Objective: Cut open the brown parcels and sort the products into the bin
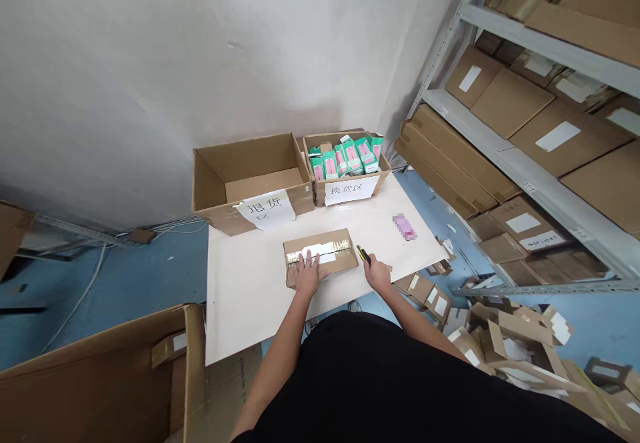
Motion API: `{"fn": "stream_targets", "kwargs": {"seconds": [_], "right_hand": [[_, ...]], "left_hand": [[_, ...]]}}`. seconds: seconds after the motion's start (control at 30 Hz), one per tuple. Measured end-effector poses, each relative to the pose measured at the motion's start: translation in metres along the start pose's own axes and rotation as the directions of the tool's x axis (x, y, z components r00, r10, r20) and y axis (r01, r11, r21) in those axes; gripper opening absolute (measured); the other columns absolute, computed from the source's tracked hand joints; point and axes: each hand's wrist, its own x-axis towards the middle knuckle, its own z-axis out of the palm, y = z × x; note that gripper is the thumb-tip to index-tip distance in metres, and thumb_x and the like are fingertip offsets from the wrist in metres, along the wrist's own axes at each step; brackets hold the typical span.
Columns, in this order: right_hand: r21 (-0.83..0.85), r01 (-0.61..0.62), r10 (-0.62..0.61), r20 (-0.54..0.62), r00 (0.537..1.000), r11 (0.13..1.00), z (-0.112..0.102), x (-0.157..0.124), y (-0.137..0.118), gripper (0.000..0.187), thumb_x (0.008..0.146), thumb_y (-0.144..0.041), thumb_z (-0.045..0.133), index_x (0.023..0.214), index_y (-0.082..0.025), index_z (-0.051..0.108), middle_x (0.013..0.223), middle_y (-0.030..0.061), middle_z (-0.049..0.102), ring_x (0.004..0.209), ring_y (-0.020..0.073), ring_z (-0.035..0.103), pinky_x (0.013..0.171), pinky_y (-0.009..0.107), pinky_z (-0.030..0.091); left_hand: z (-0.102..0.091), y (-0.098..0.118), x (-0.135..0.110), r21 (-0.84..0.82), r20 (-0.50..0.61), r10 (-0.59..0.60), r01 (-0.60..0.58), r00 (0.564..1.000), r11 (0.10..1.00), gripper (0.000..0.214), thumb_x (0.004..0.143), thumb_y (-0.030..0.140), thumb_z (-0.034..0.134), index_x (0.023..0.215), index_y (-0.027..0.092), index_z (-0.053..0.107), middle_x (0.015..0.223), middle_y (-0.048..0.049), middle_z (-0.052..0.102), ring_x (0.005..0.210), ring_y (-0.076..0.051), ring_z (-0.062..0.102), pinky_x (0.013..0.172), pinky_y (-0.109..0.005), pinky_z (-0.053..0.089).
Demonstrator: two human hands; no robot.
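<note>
A flat brown cardboard parcel (325, 245) with a white label and clear tape lies on the white table (240, 296). My left hand (307, 275) rests flat on its near left part, fingers spread. Just to the right of the parcel, my right hand (377, 273) is closed around a yellow and black utility knife (363, 255), whose tip points toward the parcel's right end.
At the table's back stand an empty open carton (250, 179) with a paper sign and a smaller carton (345, 163) holding several green and pink packs. A pink item (404, 226) lies at the right. Shelves of cartons stand right; discarded cardboard litters the floor; a large carton sits near left.
</note>
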Motion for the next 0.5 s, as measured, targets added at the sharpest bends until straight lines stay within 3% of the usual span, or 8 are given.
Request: {"fn": "stream_targets", "kwargs": {"seconds": [0.13,0.27,0.4,0.5], "right_hand": [[0.143,-0.025,0.028,-0.021,0.999,0.989,0.013,0.004,0.003,0.046,0.108,-0.054,0.047,0.14,-0.022,0.047,0.11,0.0122,0.076,0.105,0.0291,0.073,0.081,0.031,0.047],[0.248,-0.017,0.019,-0.006,1.0,0.969,0.035,0.016,-0.005,0.064,0.099,-0.06,0.061,0.144,-0.019,0.041,0.119,0.0147,0.075,0.111,0.0315,0.072,0.084,0.033,0.049],[0.285,-0.004,0.002,0.007,1.0,0.959,0.051,0.033,-0.012,0.066,0.095,-0.054,0.068,0.143,-0.018,0.041,0.12,0.0159,0.075,0.112,0.0319,0.072,0.087,0.034,0.05],[0.325,-0.042,0.04,0.014,0.999,0.945,0.051,0.055,-0.018,0.069,0.092,-0.052,0.073,0.143,-0.019,0.041,0.121,0.0157,0.074,0.113,0.0311,0.072,0.087,0.034,0.051]], "left_hand": [[-0.007,-0.007,0.004,-0.028,-0.072,-0.003,0.001,0.997,1.0,0.08,0.097,0.073,0.042,0.164,0.029,0.039,0.177,-0.0094,0.024,0.162,-0.042,0.015,0.124,-0.063,0.027],[-0.021,-0.034,0.01,-0.068,-0.209,-0.076,0.063,0.975,0.996,0.063,0.103,0.055,0.041,0.158,0.025,0.048,0.173,-0.0116,0.033,0.159,-0.038,0.024,0.121,-0.056,0.036],[-0.025,-0.062,0.003,-0.085,-0.134,-0.161,0.151,0.978,0.985,0.065,0.104,0.052,0.039,0.162,0.024,0.041,0.177,-0.0099,0.023,0.159,-0.04,0.025,0.118,-0.057,0.04],[-0.019,-0.059,-0.008,-0.162,-0.056,-0.209,0.197,0.976,0.967,0.07,0.105,0.055,0.033,0.167,0.024,0.03,0.179,-0.0107,0.009,0.147,-0.038,0.048,0.107,-0.05,0.052]]}}
